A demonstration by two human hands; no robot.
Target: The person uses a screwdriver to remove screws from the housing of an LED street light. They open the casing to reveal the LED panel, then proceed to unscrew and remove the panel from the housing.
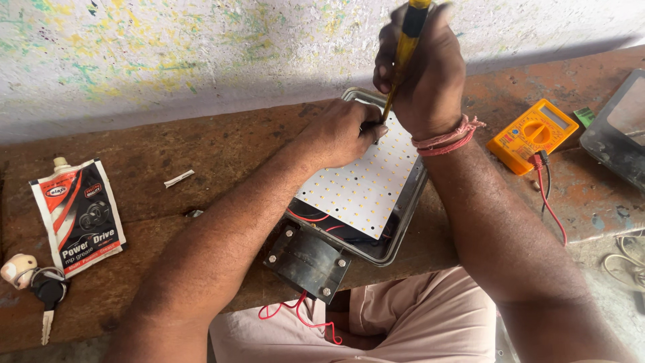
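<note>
Near the bench's far edge, the right hand (423, 70) grips a yellow screwdriver (405, 47) upright on a white LED panel (366, 181) lying unfastened in its metal housing (403, 225), left hand (339, 134) pinching the tip.

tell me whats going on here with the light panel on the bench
A person sits at a worn wooden bench with a metal lamp housing before them, a white LED board lying in it. The right hand grips a yellow-handled screwdriver, tip down at the board's upper edge, while the left hand steadies that spot. Red wires hang below the housing. An orange multimeter, a grease pouch and a key lie nearby.
</note>
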